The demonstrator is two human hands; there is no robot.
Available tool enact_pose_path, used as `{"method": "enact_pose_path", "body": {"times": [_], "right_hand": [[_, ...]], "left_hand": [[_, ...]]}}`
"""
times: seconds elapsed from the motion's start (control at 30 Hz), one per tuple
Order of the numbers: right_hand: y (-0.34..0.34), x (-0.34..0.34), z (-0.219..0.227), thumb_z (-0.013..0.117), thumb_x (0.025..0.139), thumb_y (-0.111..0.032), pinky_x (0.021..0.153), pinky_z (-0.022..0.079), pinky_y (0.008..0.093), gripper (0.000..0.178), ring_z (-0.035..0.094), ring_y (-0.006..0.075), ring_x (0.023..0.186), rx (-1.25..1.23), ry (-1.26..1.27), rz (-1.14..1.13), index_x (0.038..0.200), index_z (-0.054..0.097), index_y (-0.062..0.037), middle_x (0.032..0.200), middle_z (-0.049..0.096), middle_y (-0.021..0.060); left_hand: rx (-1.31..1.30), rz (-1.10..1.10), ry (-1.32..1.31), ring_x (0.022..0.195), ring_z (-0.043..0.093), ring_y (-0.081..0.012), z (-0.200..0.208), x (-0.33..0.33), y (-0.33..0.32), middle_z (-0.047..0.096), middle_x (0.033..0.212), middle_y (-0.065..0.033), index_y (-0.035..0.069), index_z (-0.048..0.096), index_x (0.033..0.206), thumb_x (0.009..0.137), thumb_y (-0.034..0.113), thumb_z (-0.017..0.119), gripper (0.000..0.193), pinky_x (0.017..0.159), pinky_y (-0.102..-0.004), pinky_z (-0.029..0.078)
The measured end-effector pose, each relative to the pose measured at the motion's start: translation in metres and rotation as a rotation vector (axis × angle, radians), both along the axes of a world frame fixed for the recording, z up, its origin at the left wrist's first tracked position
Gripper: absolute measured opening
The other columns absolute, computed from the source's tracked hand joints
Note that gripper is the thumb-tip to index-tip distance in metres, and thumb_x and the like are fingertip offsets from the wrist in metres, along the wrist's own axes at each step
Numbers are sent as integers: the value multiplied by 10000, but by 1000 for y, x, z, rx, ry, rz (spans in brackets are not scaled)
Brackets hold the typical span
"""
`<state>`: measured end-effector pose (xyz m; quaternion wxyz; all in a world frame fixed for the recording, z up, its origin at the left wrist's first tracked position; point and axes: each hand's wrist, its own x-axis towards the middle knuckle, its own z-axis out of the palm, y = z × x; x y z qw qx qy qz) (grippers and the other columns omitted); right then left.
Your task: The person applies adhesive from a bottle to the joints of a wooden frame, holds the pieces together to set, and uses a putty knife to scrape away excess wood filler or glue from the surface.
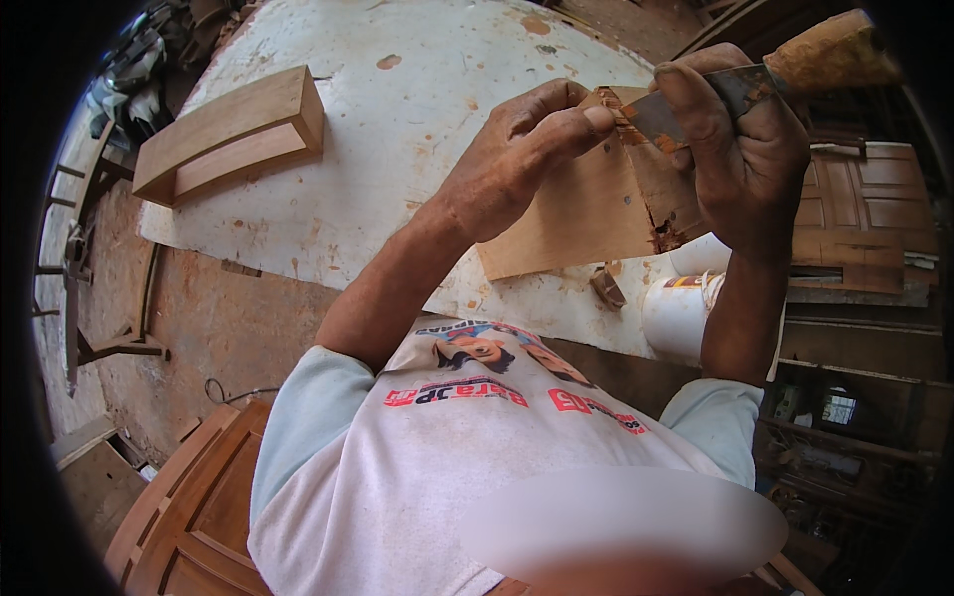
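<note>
1. Take the white worktop as your landmark — a large, paint-worn, stained slab filling the upper middle of the view; everything below is placed against it.
2. On the worktop's left part lies a thick curved wooden block, flat, well apart from both your hands; at the worktop's near right edge stands a white bucket, just beside your right forearm.
3. The wooden piece you are working is held up above the worktop's right half — a flat, angled board; its broad end lies down toward the worktop's near edge, its narrow top corner points up and away toward your fingertips; its long axis runs from lower left to upper right.
4. Your left hand reaches in from the left; its fingers are pressed together, pinching the piece's top corner; it is the hand on the wood.
5. Your right hand, right of the piece, is closed around a chisel; the wooden handle points up-right away from the worktop, the blade points left, touching the piece's top edge beside your left fingertips; the chisel's axis lies near level, crossing the board's.
</note>
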<state>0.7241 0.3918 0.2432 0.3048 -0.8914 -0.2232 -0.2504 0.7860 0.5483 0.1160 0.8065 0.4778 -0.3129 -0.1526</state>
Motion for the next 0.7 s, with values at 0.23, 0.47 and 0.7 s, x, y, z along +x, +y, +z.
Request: {"method": "enact_pose_path", "body": {"times": [0.23,0.47,0.7], "right_hand": [[-3,2,2,673,987,-94,553,433,214,116,551,36,628,-53,68,10,987,722,11,881,689,18],[-4,7,12,678,964,-58,705,515,265,103,640,105,786,-262,-9,95,1010,737,13,926,696,45],[-14,22,2,705,972,-129,680,537,285,138,671,142,758,-183,-86,244,1009,689,3,867,692,63]], "left_hand": [[-16,20,51,970,549,-171,1,-3,-2,626,993,-95,-32,635,1126,920,529,604,599,902,-328,441],[-46,14,39,968,550,-172,-1,-2,-5,631,1005,-82,-7,641,1146,932,523,587,573,904,-330,442],[-38,39,-18,959,544,-147,2,-3,-7,617,1007,-61,7,650,1126,967,482,560,509,881,-287,431]]}}
